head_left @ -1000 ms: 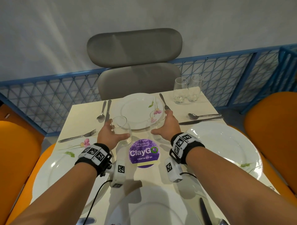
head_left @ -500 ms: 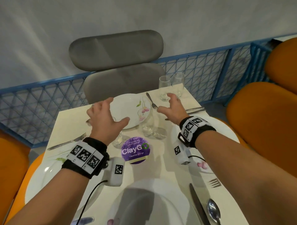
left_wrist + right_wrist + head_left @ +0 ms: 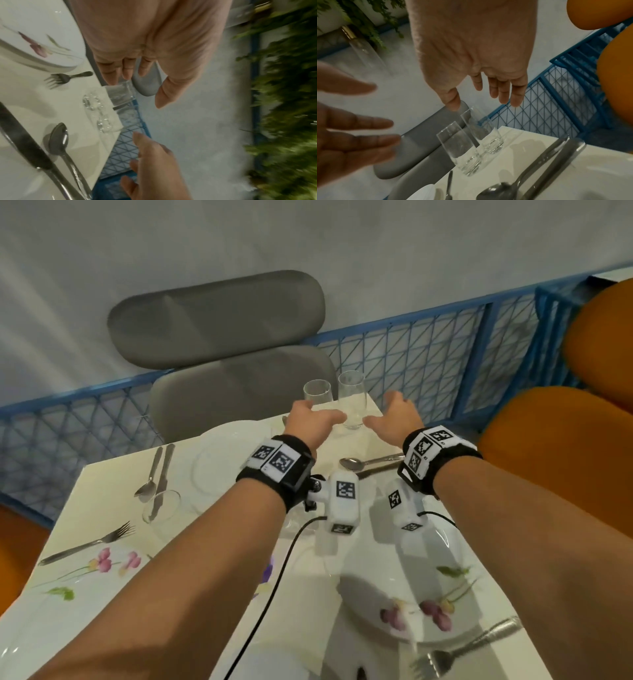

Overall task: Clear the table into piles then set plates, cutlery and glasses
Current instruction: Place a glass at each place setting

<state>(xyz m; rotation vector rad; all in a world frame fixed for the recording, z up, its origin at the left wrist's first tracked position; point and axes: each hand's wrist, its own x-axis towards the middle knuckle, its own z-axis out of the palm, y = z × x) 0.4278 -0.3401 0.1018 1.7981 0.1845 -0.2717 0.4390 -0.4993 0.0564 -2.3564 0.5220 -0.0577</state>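
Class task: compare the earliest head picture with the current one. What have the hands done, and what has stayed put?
Both hands let go of the two glasses near the middle of the table and moved to the far right corner. The left hand and right hand now reach, open, for the two glasses standing there. Plates and cutlery lie unmoved.

Right hand: fingers spread above two glasses (not touching).
Left hand: open, left.
Spoon: near.
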